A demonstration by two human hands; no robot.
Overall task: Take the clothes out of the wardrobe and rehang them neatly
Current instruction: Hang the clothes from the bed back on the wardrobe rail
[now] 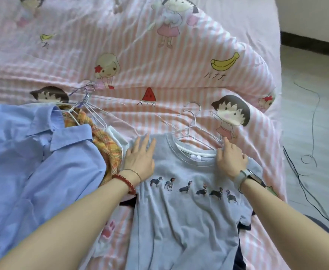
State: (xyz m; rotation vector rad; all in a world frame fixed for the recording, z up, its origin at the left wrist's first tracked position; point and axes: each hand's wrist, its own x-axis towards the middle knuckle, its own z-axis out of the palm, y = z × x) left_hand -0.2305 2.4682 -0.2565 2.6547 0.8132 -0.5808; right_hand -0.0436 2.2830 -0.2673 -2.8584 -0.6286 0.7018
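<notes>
Here, on the bed [179, 55] with its pink striped cartoon sheet, the clothes lie in two lots. Toward the bed's left edge a blue shirt [33, 162] is spread out loosely, collar up, on top of an orange plaid garment [105, 145] and something white [118, 137] that peeks out just beside it. A bunch of wire hangers [81, 102] sticks out above their collars, hooks pointing toward the head of the bed.

Next comes the left hand [140, 160], lying flat on the left shoulder of a grey tee [179, 211], fingers [146, 143] straight and slightly spread, pressing the cloth down. A red bead bracelet and a thin bangle sit on that wrist.

The grey tee lies face up near the bed's near edge, a row of small dogs printed across the chest. A wire hanger [191, 131] is threaded through its neck, the hook lying on the sheet above the collar. Something dark [241, 240] shows from under the tee's right side.

The right hand [232, 160] rests on the tee's right shoulder beside the collar; its index finger points out along the hanger's arm, the other fingers curled down on the cloth, though I cannot tell whether they pinch it. A grey watch sits on that wrist.

Past the bed's right edge, thin cables [314, 133] trail over the pale floor [315, 94].
</notes>
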